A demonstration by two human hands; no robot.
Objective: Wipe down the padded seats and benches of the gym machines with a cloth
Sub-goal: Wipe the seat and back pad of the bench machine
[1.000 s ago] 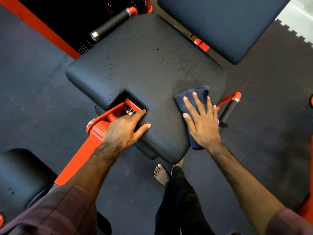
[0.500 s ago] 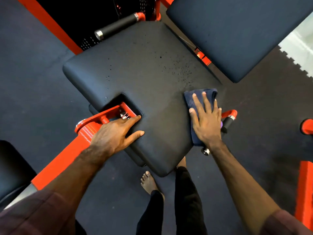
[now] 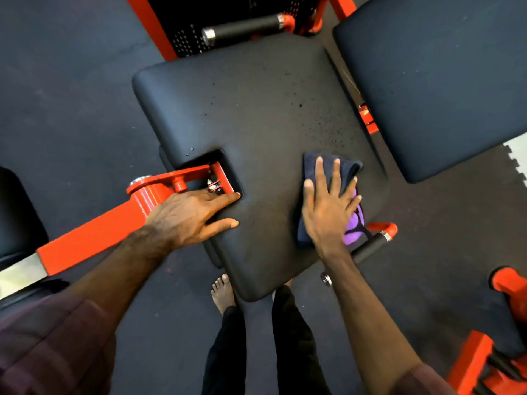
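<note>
A black padded seat (image 3: 256, 109) fills the middle of the view, speckled with dark droplets toward its right side. My right hand (image 3: 328, 209) lies flat with straight fingers on a dark blue cloth (image 3: 346, 169), pressing it onto the seat's right part; a purple patch of the cloth (image 3: 356, 223) shows under the hand's edge. My left hand (image 3: 188, 215) rests on the seat's near left edge beside the cut-out, fingers extended toward the red bracket (image 3: 176, 178).
A second black pad (image 3: 442, 81) lies at the upper right. Black grip handles stick out at the top (image 3: 242, 29) and lower right (image 3: 370, 246). A red frame arm (image 3: 94, 232) runs to the lower left. My bare foot (image 3: 224, 292) stands on dark rubber flooring.
My right hand has slid the cloth a little inward to the left along the seat's right part. The left hand keeps its place by the cut-out. The view has shifted.
</note>
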